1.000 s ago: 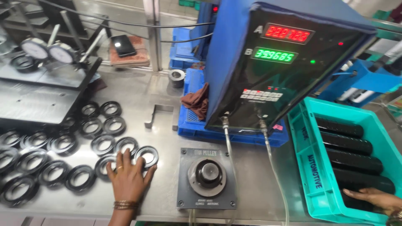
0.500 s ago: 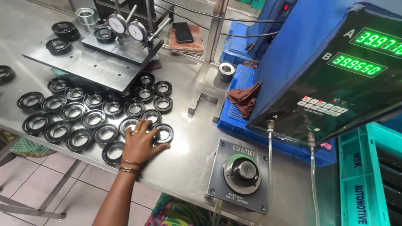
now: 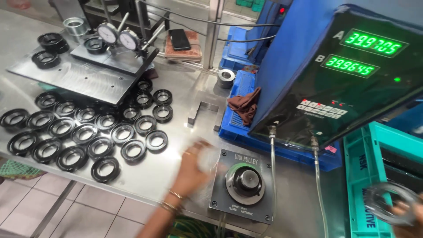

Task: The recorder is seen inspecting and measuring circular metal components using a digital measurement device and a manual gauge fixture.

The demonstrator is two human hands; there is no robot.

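Item one: my left hand (image 3: 191, 165), blurred by motion, hovers over the steel table (image 3: 185, 94) just at the 9 o'clock edge of the grey gauge block (image 3: 242, 185); the fingers look loosely curled around something pale, but the blur is too heavy and I cannot tell whether they grip a ring. Item two: my right hand (image 3: 407, 216), at the far 3 o'clock corner of the view, fingers closed on the rim of a blurred grey ring (image 3: 390, 202), held in front of the teal crate (image 3: 372, 176). Item three: the gauge block carries a round black plug (image 3: 245, 180) standing at its centre. Item four: a field of black rings (image 3: 88, 132) lies flat in rows on the table toward 9 o'clock of my left hand, many touching their neighbours. Item five: a dark slanted plate (image 3: 83, 77) with two dial gauges (image 3: 119, 37) sits at 11 o'clock, more black rings stacked on its far corner. Item six: a blue-cased readout unit (image 3: 335, 75) with green digits leans at 1 o'clock, two hoses (image 3: 273, 158) running down from it beside the block. Item seven: a brown rag (image 3: 244, 105) on a blue tray (image 3: 238, 125), at 12 o'clock of the block. Item eight: a dark phone (image 3: 179, 39) on a pad, far at 12 o'clock.
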